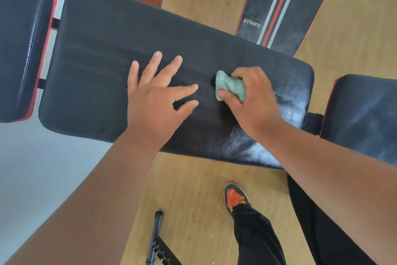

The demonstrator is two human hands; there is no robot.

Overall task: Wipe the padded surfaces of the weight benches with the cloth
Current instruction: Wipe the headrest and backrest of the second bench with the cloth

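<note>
A long black padded bench pad (96,71) lies across the middle of the view. My left hand (156,101) rests flat on it with fingers spread, holding nothing. Just to its right, my right hand (251,101) grips a crumpled pale green cloth (231,88) and presses it onto the pad. The pad's right part looks shiny; its left part looks dull. A second black pad (21,39) with red trim adjoins at the left, and a third black pad (363,114) at the right.
A black board with red and grey stripes and white lettering (277,5) lies on the wooden floor behind the bench. A black metal bench foot (155,239) stands near my shoe (235,197). A grey floor area (32,168) lies at the left.
</note>
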